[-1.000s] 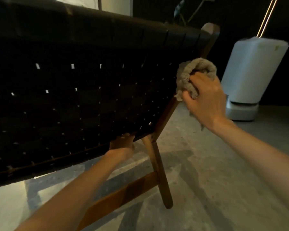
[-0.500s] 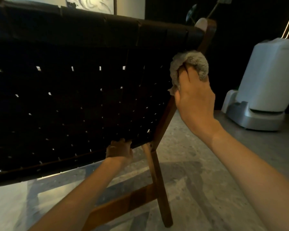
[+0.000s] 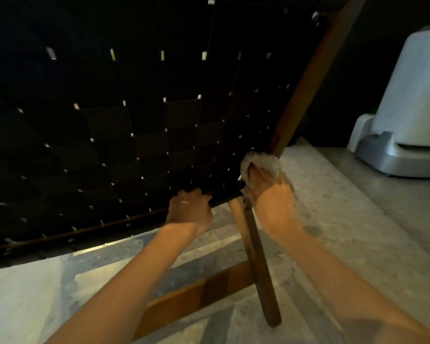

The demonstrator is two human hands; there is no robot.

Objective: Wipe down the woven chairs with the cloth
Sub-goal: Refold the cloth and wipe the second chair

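A chair with a dark woven back [image 3: 139,125] and a brown wooden frame [image 3: 308,78] fills the upper left of the head view, seen from behind. My right hand [image 3: 271,197] is shut on a bunched beige cloth [image 3: 261,162], pressed against the lower end of the right wooden rail where it meets the leg. My left hand [image 3: 189,209] grips the bottom edge of the woven back, just left of the right hand.
A white and grey appliance [image 3: 407,115] stands on the floor at the right. The chair's rear leg [image 3: 261,264] and a wooden crossbar [image 3: 199,296] run down between my forearms. The speckled stone floor [image 3: 345,219] stretches to the right.
My right hand has slid the cloth down the right wooden rail from near its top to its lower end. The camera has moved closer and lower. My left hand keeps its grip.
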